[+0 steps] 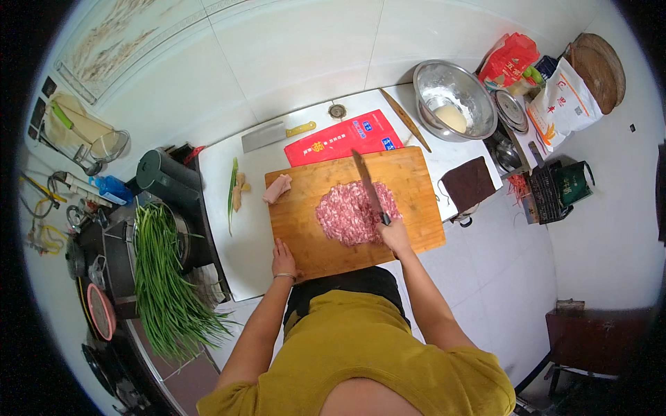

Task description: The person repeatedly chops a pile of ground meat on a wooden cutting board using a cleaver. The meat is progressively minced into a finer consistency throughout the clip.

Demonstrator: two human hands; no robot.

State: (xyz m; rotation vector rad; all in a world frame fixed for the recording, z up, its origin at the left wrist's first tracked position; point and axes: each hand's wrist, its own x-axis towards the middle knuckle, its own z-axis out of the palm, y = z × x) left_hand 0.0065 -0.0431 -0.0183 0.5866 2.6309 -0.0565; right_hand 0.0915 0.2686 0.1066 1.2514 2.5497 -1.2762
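My right hand (395, 236) is closed around the dark handle of a kitchen knife (368, 182). Its long blade lies over a flat heap of pink minced meat (341, 213), pointing away from me. Under the meat is a wooden cutting board (298, 232), slightly turned on the white worktop. My left hand (283, 261) rests on the board's near left edge with its fingers stretched out, holding nothing. A pale pink piece of meat (277, 188) sits at the board's far left corner. Ginger (239, 192) and a spring onion (232, 187) lie left of the board.
Behind the board are a red printed sheet (340, 141), a yellow-handled cleaver (265, 138) and a wooden strip (406, 120). A steel bowl (427, 80) with dough (451, 118) stands far right, beside bags. Green chives (163, 277) spread over the left side. A dark cloth (469, 183) hangs near the right edge.
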